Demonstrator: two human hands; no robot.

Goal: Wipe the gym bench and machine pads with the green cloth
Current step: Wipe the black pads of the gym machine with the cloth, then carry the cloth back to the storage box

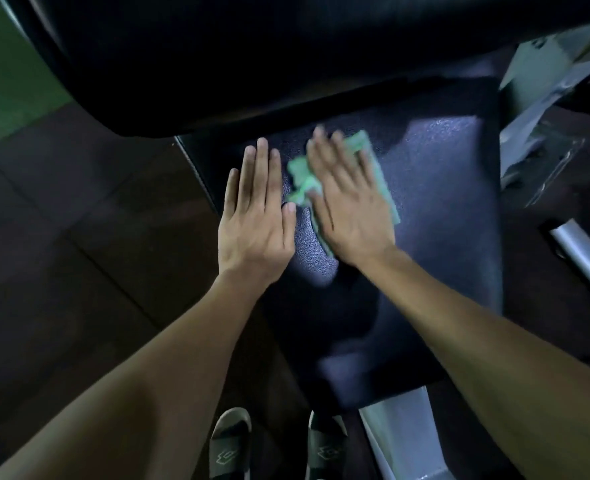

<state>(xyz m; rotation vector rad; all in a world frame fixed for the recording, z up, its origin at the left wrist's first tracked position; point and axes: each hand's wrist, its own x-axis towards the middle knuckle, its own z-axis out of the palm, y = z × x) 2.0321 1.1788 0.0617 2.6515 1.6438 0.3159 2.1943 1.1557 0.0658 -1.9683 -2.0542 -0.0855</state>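
The cloth lies flat on the seat pad, pinned under the right hand, whose fingers are spread flat; it is green, crumpled, blurred; the left hand rests open beside it.

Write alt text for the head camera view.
A right hand presses a green cloth flat on a dark padded gym seat, blurred by motion. The left hand rests open beside it; sandalled feet show below.
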